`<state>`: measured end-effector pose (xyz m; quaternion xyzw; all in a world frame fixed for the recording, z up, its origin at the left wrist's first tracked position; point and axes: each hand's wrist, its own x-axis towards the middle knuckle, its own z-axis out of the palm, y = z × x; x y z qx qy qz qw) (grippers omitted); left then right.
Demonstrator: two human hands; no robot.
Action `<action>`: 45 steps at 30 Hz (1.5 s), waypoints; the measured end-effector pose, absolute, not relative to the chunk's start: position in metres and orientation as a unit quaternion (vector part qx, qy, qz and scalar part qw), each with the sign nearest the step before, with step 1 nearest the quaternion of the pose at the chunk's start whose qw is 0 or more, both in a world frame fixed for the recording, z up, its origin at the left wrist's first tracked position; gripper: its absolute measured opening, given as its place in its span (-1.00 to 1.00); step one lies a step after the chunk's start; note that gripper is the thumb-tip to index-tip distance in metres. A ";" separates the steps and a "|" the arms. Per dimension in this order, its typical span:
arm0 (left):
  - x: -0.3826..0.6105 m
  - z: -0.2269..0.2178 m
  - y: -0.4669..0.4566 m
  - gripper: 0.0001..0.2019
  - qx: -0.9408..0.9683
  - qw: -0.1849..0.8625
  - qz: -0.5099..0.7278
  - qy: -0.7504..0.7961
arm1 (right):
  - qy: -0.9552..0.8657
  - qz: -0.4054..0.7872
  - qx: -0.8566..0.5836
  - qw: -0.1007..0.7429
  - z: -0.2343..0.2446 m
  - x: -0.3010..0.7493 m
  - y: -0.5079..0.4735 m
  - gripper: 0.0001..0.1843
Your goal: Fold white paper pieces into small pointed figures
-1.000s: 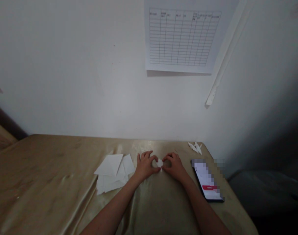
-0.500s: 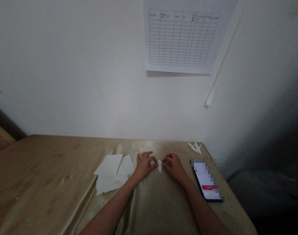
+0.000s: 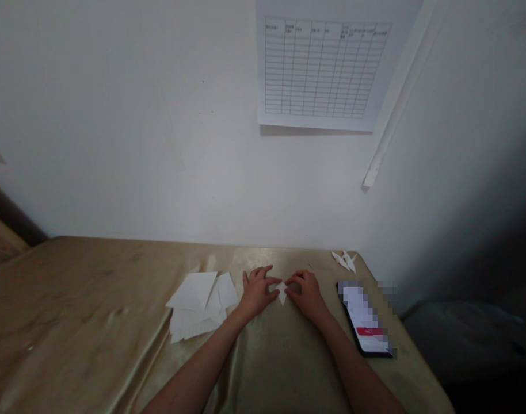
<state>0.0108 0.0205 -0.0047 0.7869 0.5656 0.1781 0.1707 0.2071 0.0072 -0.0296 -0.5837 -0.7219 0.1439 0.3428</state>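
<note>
A small white folded paper piece (image 3: 282,292), pointed toward me, lies on the tan tablecloth (image 3: 116,322) between my hands. My left hand (image 3: 256,291) pinches its left side with curled fingers. My right hand (image 3: 305,292) pinches its right side the same way. Both hands rest on the cloth. A loose stack of white paper sheets (image 3: 200,305) lies just left of my left hand.
A phone (image 3: 365,325) with a lit screen lies right of my right hand near the table's right edge. Small folded white paper shapes (image 3: 345,260) sit at the far right corner. A gridded chart (image 3: 323,66) hangs on the white wall.
The paper piece went from a rounded blob between my fingertips to a flat pointed shape. My hands stayed in place, pinching it.
</note>
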 end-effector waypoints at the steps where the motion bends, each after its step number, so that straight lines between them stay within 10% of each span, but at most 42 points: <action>1: 0.011 -0.004 0.020 -0.67 0.784 0.174 0.180 0.567 | -0.721 0.143 -0.583 0.345 -0.030 0.207 0.007 -0.79; 45: 0.006 0.004 0.013 -0.95 0.820 0.133 0.172 0.529 | -0.810 0.045 -0.536 0.233 -0.003 0.208 -0.005 -0.86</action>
